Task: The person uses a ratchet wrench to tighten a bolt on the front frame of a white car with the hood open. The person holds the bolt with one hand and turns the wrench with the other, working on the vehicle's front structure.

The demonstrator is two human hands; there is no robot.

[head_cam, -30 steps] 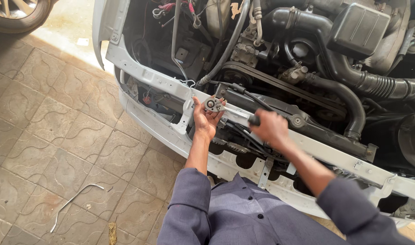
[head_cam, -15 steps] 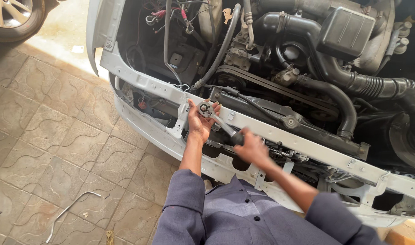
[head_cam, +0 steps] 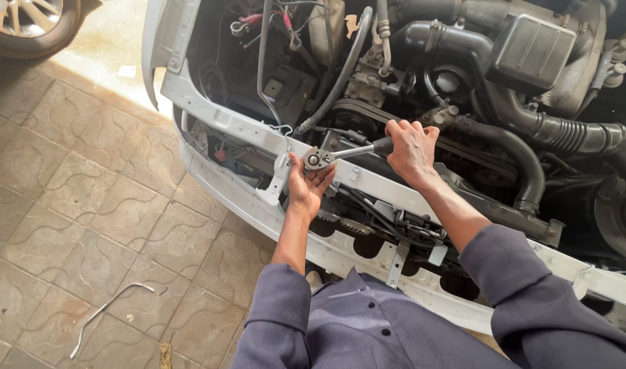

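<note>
A metal ratchet wrench (head_cam: 340, 154) lies across the white front crossmember (head_cam: 244, 130) of a car's open engine bay. My right hand (head_cam: 410, 149) is closed around the wrench's black handle. My left hand (head_cam: 309, 186) cups the ratchet head from below, fingers spread against it. A white bracket (head_cam: 276, 183) hangs just left of my left hand. Both arms wear blue-grey sleeves.
Black hoses (head_cam: 525, 157), a drive belt and an air box (head_cam: 535, 51) fill the bay behind the wrench. A bent metal rod (head_cam: 108, 316) lies on the patterned floor tiles at lower left. Another car's wheel (head_cam: 25, 24) is at top left.
My right hand has swung the wrench handle up and to the right, from below the crossmember to above it. My left hand stays at the ratchet head. The view has shifted slightly.
</note>
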